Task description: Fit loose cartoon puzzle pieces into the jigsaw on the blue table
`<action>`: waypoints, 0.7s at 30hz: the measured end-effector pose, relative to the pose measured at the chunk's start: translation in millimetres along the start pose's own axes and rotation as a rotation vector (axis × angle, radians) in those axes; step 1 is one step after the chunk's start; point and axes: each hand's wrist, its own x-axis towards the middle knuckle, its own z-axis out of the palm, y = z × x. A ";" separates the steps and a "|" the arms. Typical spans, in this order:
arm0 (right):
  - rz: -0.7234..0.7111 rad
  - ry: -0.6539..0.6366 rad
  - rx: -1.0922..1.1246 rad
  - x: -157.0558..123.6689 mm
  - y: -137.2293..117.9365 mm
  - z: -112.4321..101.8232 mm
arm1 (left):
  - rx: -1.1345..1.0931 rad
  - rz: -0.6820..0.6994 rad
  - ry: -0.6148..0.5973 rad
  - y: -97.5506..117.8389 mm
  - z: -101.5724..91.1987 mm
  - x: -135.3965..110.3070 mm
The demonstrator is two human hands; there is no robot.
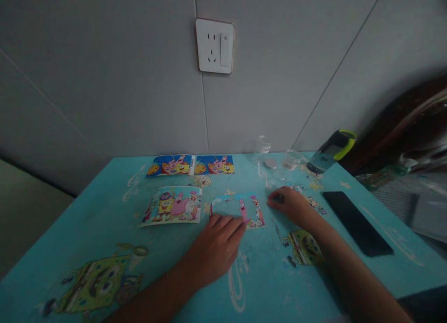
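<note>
My left hand lies flat on the turquoise table, fingers stretched out and touching the lower left edge of a partly built cartoon jigsaw frame. My right hand rests to the right of that frame, fingers curled over small loose puzzle pieces; what it pinches is hidden. A finished cartoon picture card lies left of the frame.
A long cartoon strip lies at the back of the table. Clear plastic cups and a lid stand near the wall. A dark phone lies at the right, a grey-green device beyond it. A wall socket is above.
</note>
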 end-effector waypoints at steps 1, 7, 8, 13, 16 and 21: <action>0.012 -0.006 0.009 0.7 1.1 0.7 | 0.016 0.002 0.003 1.5 1.1 0.2; -0.011 -0.033 0.059 6.7 5.1 2.0 | 0.228 0.090 0.042 8.5 3.5 1.0; -0.016 -0.033 0.068 6.9 4.9 1.8 | 0.255 0.103 0.043 9.9 1.6 0.8; -0.019 -0.003 0.109 2.5 1.3 2.2 | 0.330 0.108 0.049 27.0 -8.2 -9.2; -0.018 0.015 0.141 -0.6 -0.7 2.6 | 0.343 0.079 0.048 41.4 -4.2 -26.1; -0.028 0.033 0.200 -3.5 -1.5 4.8 | 0.255 -0.104 0.123 52.7 12.0 -61.5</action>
